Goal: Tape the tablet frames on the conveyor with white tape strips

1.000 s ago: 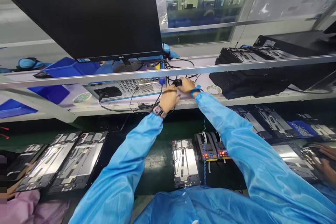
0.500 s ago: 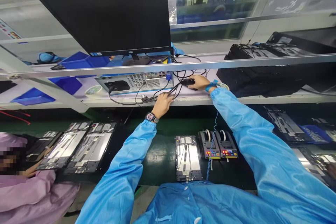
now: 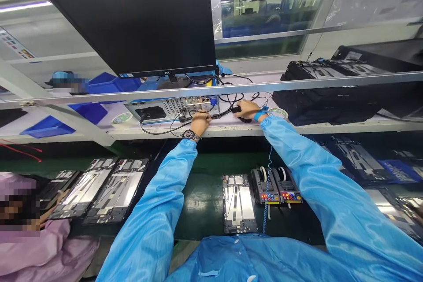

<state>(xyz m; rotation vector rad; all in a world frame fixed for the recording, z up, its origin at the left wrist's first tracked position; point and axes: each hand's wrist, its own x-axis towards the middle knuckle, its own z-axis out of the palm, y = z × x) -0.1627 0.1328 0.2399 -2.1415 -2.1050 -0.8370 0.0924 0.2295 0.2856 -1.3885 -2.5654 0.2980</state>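
Note:
My left hand [image 3: 201,122], with a watch on its wrist, is closed on a bundle of black cables [image 3: 220,115] just in front of the computer case [image 3: 180,108]. To its right, my right hand [image 3: 248,109], wearing a blue wrist strap, grips the other end of this bundle, where a dark plug-like piece shows at the fingertips. The stretch of cable between both hands runs nearly straight. A dark rounded object [image 3: 245,120] lies under my right hand; its kind is unclear. Looser cable loops [image 3: 236,96] lie behind the hands on the shelf.
A monitor [image 3: 142,26] stands above, behind a metal rail [image 3: 251,83]. Black cases [image 3: 324,101] stand at the right, blue bins [image 3: 49,127] at the left. Below are an opened tablet-like device [image 3: 238,205], two tape dispensers [image 3: 264,185] and a co-worker's pink sleeve [image 3: 53,246].
My left hand has shifted slightly left along the cables. The cables between my hands are gathered closer and straighter. The camera view has tilted up a little.

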